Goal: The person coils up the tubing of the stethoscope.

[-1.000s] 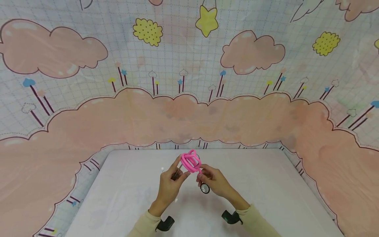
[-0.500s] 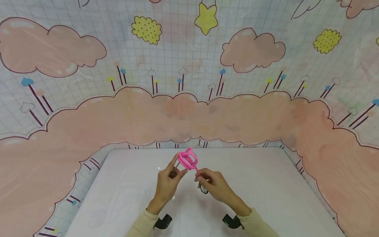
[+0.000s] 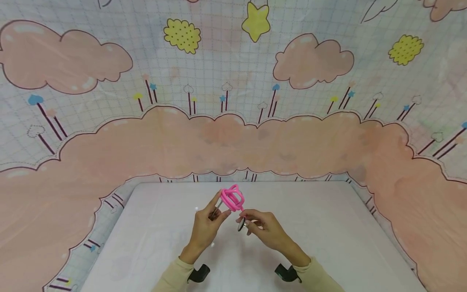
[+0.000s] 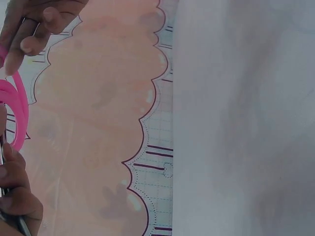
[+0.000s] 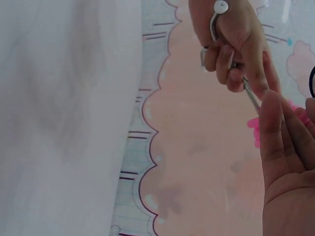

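A stethoscope with bright pink tubing (image 3: pixel 232 198), wound into a coil, is held up over the white table. My left hand (image 3: pixel 205 228) grips the coil between fingertips and thumb, with the metal ear tubes (image 5: pixel 251 94) running through its curled fingers. One white ear tip (image 5: pixel 221 7) sticks out by the left wrist in the right wrist view. My right hand (image 3: pixel 268 230) pinches the stethoscope's end just below the coil. There the round chest piece (image 3: pixel 241 224) shows tilted, nearly edge-on, at the right fingertips. In the left wrist view only part of the pink loops is visible.
A white table (image 3: pixel 310 219) lies beneath both hands. Behind it hangs a cloth printed with clouds and stars (image 3: pixel 255 150). Black wrist-worn devices (image 3: pixel 287 273) sit below each forearm.
The chest piece has moved left and turned from facing up to nearly edge-on. My right fingers have shifted from the tubing toward it. The left hand has drifted slightly left with the coil.
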A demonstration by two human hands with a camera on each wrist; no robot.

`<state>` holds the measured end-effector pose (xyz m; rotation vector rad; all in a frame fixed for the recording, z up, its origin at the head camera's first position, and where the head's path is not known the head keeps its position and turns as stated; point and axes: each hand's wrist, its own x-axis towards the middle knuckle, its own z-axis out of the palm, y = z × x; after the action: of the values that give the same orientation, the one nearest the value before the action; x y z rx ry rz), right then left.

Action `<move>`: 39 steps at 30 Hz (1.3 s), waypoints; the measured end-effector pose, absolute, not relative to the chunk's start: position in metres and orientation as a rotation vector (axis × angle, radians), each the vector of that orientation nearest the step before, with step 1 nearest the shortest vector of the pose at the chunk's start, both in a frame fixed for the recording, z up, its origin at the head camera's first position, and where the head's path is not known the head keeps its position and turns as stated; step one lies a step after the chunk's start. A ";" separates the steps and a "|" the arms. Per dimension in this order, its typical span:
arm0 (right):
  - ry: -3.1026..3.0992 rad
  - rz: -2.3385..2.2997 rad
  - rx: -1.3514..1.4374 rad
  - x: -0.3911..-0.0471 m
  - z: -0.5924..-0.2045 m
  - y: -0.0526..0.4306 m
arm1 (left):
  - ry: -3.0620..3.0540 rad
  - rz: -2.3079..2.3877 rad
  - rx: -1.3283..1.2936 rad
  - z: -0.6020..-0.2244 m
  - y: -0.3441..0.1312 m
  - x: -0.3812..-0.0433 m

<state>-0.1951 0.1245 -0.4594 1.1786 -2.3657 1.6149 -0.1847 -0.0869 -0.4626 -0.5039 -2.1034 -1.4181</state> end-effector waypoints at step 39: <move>-2.387 1.525 0.802 -0.179 -0.429 0.111 | -2.032 -1.025 -0.586 -0.502 -0.085 -0.203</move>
<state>-0.1794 0.1108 -0.4287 0.8017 -2.3873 1.5250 -0.2031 -0.0847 -0.5024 -0.5864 -2.0323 -1.0253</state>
